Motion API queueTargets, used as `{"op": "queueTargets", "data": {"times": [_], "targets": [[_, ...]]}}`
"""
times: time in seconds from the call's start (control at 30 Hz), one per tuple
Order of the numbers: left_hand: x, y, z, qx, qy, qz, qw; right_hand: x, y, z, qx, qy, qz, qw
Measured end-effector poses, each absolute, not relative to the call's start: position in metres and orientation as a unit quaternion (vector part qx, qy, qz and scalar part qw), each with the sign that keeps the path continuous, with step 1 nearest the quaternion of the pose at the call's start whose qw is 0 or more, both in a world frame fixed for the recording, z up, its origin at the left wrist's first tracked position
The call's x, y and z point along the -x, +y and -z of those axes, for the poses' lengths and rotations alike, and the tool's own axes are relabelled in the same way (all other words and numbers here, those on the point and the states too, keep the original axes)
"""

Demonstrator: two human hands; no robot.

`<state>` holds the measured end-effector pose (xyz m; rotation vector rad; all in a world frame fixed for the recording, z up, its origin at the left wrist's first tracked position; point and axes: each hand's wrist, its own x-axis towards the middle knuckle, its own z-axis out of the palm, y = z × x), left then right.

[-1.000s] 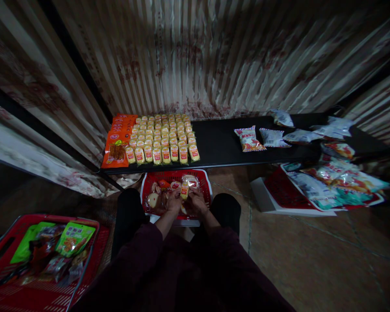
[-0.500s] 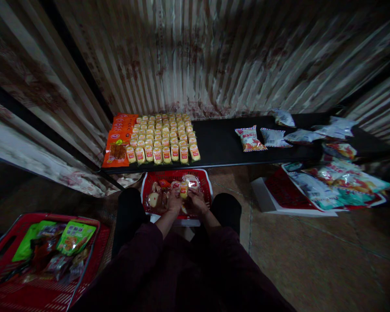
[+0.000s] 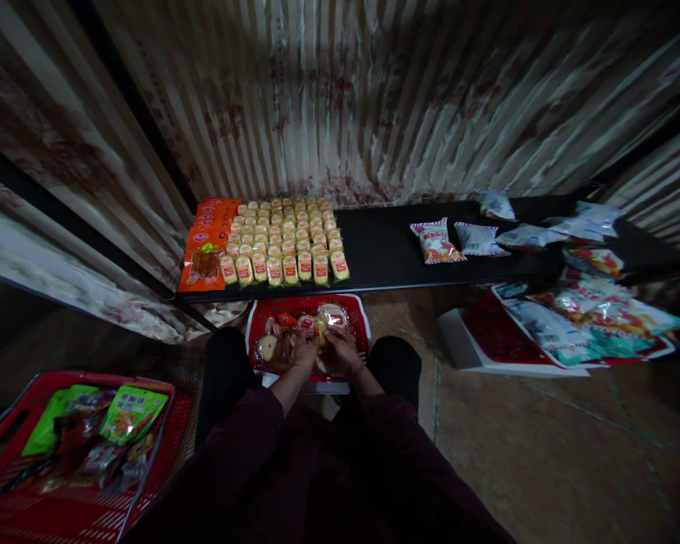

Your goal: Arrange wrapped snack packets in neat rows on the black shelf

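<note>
Over a red basket [image 3: 364, 321] between my knees, both hands come together on a small yellow wrapped snack cake [image 3: 320, 337], mostly hidden by fingers. My left hand [image 3: 304, 350] is closed on its left side, and my right hand [image 3: 342, 349] grips the right. Beneath them in the basket lie several clear-wrapped round pale cakes [image 3: 268, 347] and a bit of orange packaging [image 3: 286, 320]. Just beyond the basket, rows of similar yellow wrapped cakes [image 3: 283, 242] stand on the black shelf [image 3: 374, 257].
Orange snack packets [image 3: 205, 249] fill the shelf's left end. White-and-red snack bags [image 3: 437, 242] lie scattered along its right part. A tilted basket of snack bags [image 3: 578, 321] is at right, and another red basket with a green pouch [image 3: 130, 414] at lower left.
The yellow wrapped cake has turned between my hands, so its label, visible before, is now mostly covered. My fingers have drawn slightly closer together.
</note>
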<state>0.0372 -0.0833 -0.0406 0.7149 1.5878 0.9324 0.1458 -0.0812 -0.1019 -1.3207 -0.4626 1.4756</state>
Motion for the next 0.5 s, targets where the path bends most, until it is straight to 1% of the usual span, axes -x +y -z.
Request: {"op": "queueTargets", "data": {"times": [0.2, 0.5], "targets": [[-0.039, -0.083, 0.053, -0.285, 0.656, -0.412, 0.565, -0.145, -0.083, 0.09, 0.533, -0.187, -0.638, 0.523], [-0.035, -0.085, 0.051, -0.217, 0.624, -0.436, 0.611, -0.15, -0.08, 0.104, 0.525, -0.251, -0.629, 0.515]]}}
